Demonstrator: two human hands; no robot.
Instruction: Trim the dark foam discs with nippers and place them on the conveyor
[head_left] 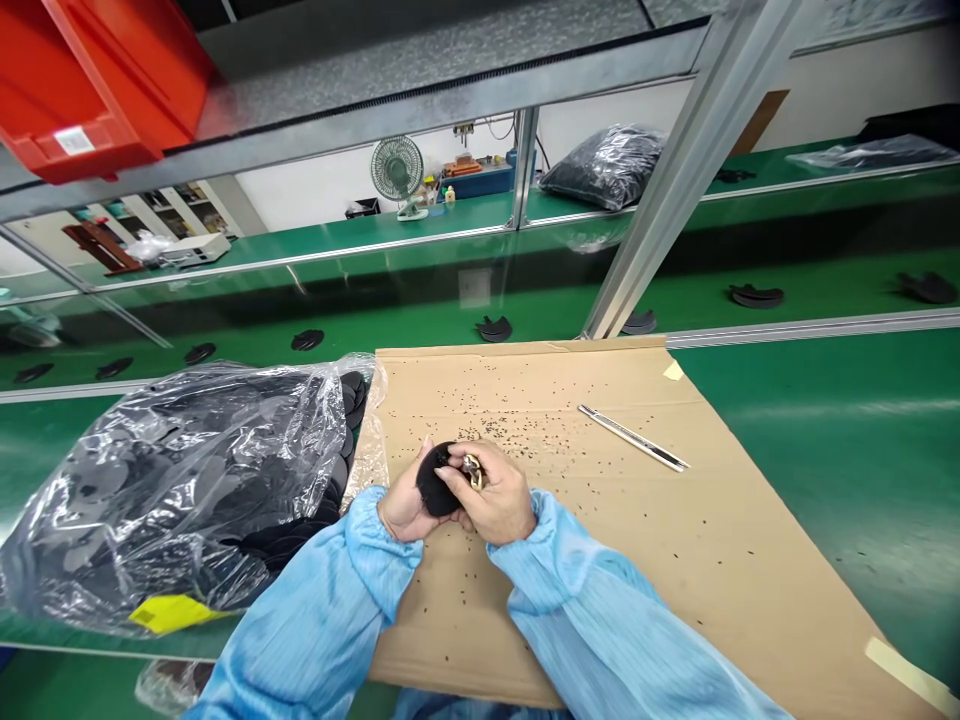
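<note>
Held in my left hand (406,508) is a black rounded flat piece (435,488), tilted up above the cardboard. The fingers wrap its left side and lower edge. My right hand (498,497) is closed round a small gold-coloured metal tool (474,470), whose exact kind is partly hidden by the fingers. Its thumb and fingertips touch the face and upper right edge of the black piece. Many tiny dark bits (499,430) lie scattered over the cardboard sheet (637,560) below, densest just beyond my hands.
A slim cutter knife (634,438) lies on the cardboard at the right. To the left is a clear plastic bag (187,470) full of black pieces. Small stacks of black pieces (493,329) line the green belt behind. A metal post (675,170) and an orange-red bin (105,90) stand above.
</note>
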